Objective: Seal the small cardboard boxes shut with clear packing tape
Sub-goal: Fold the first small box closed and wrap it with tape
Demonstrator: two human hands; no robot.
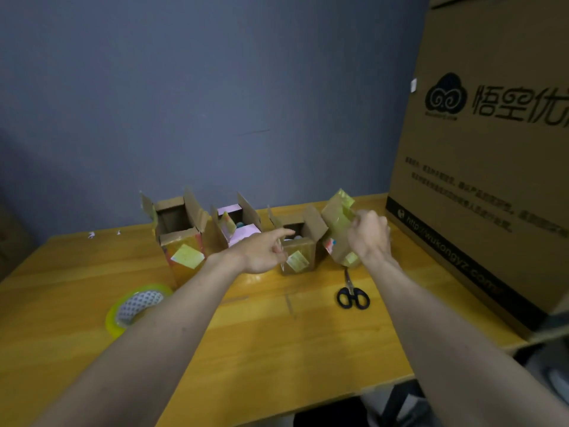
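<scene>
Four small boxes stand in a row at the back of the desk point(277, 334). Box 1 point(181, 241), box 2 point(237, 229) and box 3 point(300, 251) have top flaps standing open; contents partly visible in 2 and 3, not identifiable. Box 4 point(337, 232), rightmost, is tilted off upright and already shows glossy tape on its upper face. Right hand point(369, 238) grips box 4 from the near side, fingers curled round its edge. Left hand point(264, 252) is just in front of box 3, index finger stretched toward the open top, the others loosely curled, holding nothing; whether the fingertip touches the flap cannot be told. Tape roll point(138, 305) lies flat on the desk near the left forearm, well apart from both hands. Scissors point(352, 295) lie just in front of box 4. A large printed carton point(480, 167) stands at the right. Judgement: boxes are thin corrugated card, light, stiff along the walls but weak at the flap creases; old tape patches make the faces slick. Best hold is across two opposite side walls low down, pressing the flaps flat from above rather than squeezing the top, which would buckle. Light boxes may skid or tip when tape is pulled across, so one hand should steady the body. Three boxes appear not yet sealed.
</scene>
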